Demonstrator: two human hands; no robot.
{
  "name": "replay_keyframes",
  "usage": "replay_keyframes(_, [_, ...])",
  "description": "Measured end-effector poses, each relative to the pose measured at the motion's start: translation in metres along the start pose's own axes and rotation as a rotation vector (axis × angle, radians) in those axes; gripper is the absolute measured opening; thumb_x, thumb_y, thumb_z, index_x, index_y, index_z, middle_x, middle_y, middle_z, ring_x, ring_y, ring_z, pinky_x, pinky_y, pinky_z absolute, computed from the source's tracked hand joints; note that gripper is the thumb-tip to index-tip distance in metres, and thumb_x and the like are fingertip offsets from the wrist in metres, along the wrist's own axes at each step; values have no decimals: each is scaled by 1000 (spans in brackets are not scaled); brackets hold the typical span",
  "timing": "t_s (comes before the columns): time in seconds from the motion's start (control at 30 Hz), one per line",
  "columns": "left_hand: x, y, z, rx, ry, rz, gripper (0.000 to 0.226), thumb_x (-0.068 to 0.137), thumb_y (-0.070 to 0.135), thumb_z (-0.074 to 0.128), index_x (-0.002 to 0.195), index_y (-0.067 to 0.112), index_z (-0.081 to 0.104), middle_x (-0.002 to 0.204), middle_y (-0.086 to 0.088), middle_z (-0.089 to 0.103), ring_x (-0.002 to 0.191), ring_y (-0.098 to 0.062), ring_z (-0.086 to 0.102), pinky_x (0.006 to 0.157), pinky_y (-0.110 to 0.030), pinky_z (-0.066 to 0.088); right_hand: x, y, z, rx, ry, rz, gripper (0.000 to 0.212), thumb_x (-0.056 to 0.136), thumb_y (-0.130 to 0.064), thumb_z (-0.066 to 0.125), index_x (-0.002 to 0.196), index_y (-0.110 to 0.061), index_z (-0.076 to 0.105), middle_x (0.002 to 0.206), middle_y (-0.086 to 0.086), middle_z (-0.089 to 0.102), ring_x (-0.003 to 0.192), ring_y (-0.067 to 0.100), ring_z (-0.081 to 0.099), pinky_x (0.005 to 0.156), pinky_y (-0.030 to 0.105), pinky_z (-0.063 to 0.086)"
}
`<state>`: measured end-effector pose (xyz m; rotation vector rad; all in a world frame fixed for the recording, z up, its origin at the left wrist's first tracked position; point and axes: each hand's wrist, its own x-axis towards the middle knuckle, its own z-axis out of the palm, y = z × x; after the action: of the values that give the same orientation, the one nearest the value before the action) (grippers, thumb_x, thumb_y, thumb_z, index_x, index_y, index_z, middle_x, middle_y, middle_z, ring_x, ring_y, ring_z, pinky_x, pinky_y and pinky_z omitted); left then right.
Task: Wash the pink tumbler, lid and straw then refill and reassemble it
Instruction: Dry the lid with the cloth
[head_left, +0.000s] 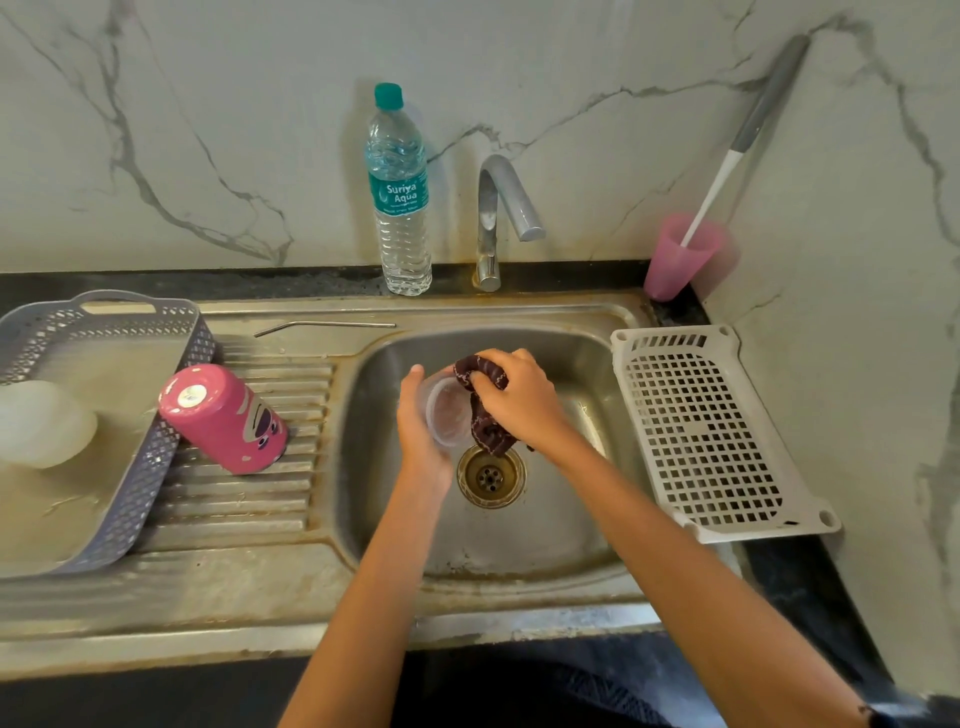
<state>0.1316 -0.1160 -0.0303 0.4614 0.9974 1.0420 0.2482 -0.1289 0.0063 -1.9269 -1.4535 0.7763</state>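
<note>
Over the steel sink basin (545, 525), my left hand (418, 421) grips the clear round lid (447, 413), tilted on edge. My right hand (517, 397) grips a dark maroon patterned cloth (483, 410) and presses it against the lid's inner side. The pink tumbler (223, 418) stands upside down on the ribbed drainboard, leaning against the grey basket. The metal straw (324, 326) lies flat on the sink's back ledge, left of the basin.
A grey perforated basket (119, 499) at left holds a whitish bowl (44, 423). A water bottle (399, 197) and the tap (498, 218) stand behind the basin. A pink cup (680, 257) with a long brush sits back right. A white rack (711, 431) lies right of the basin.
</note>
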Motion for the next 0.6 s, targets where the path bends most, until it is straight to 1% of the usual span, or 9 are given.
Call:
replay_keyframes(0.03, [0,-4,-1,-68,-5,-18,42,95,45,47,90,9,69,78,-6,70,71,-16,67,60,-22,54,0,-1,2,23,1,40,30,94,-35,55,123,-30,61,116,4,53,107,24,56,91,31,41])
replay_keyframes(0.1, [-1,-6,-1,-204,23,-35,41,94,46,48,91,10,68,84,-8,71,75,-19,67,65,-25,55,-1,0,4,92,-8,123,26,93,-35,56,117,-28,64,112,4,60,103,22,59,86,30,44])
replay_keyframes(0.2, [4,0,-3,-374,90,-7,43,91,46,55,99,6,68,100,-16,69,91,-28,69,88,-36,54,-10,4,8,352,-60,254,18,93,-29,57,104,-18,67,99,3,70,94,21,65,84,36,52])
replay_keyframes(0.23, [8,1,-4,-393,111,11,43,91,46,55,99,6,67,101,-16,69,93,-29,69,92,-38,53,-14,4,11,414,-76,281,16,93,-25,57,102,-15,66,98,6,71,93,23,66,83,36,52])
replay_keyframes(0.33, [12,-1,-6,-370,147,45,39,92,48,52,90,11,65,89,-9,66,85,-24,66,83,-34,51,-20,6,17,517,-134,351,13,94,-22,56,104,-15,61,104,10,69,94,22,66,83,35,53])
replay_keyframes(0.4, [14,-1,-6,-295,157,60,39,91,53,51,84,16,63,82,-5,63,78,-20,62,77,-34,48,-21,3,19,558,-190,400,17,94,-24,56,107,-14,57,105,12,68,93,24,66,83,37,54])
replay_keyframes(0.5, [20,4,-5,-38,153,105,45,83,64,56,93,21,63,93,-7,59,91,-24,58,89,-44,48,-17,-3,17,610,-243,459,15,94,-26,57,105,-17,53,101,11,66,90,24,66,83,38,55])
replay_keyframes(0.53, [22,8,-4,72,148,134,45,86,62,54,102,21,61,98,-6,57,96,-23,57,92,-43,47,-16,-5,16,628,-251,470,15,94,-27,58,105,-17,53,99,10,66,89,24,66,81,38,55])
replay_keyframes(0.6, [24,15,-1,244,154,240,38,100,46,43,118,14,53,102,0,54,98,-15,53,86,-29,45,-16,-8,15,647,-261,470,21,93,-28,58,110,-16,53,99,9,67,90,24,67,82,38,56])
